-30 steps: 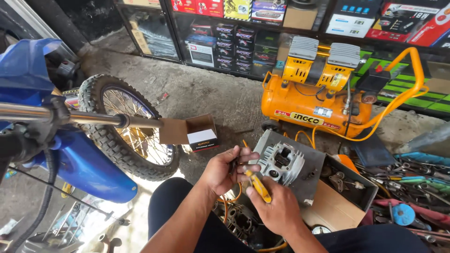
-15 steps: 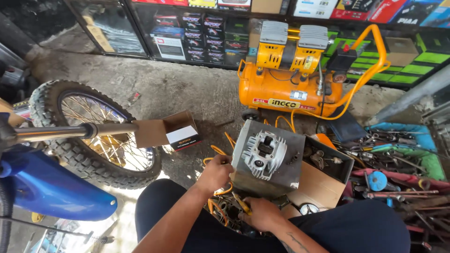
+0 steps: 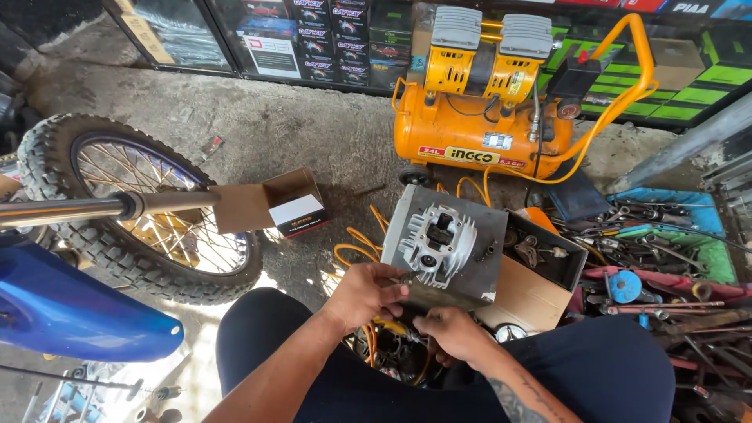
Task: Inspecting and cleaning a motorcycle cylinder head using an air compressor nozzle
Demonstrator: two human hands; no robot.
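My left hand (image 3: 368,294) grips the near left edge of a grey metal plate (image 3: 482,215). A silver finned cylinder head (image 3: 435,239) lies on that plate. My right hand (image 3: 454,333) is lower, just under the plate's near edge, with its fingers curled over a dark engine part (image 3: 392,356) between my knees. Whether it holds anything is hidden. The plate rests across an open cardboard box (image 3: 525,298) of small metal parts.
An orange air compressor (image 3: 470,133) stands behind the plate, and its coiled orange hose (image 3: 356,243) runs toward me. A motorcycle wheel (image 3: 141,211) and blue fender (image 3: 70,305) are at left, by a small open box (image 3: 290,204). Loose tools (image 3: 666,251) lie at right.
My right hand held a yellow-handled tool over the cylinder head a second ago; it has since dropped below the plate. My left hand moved to the plate's edge. The view shifted right.
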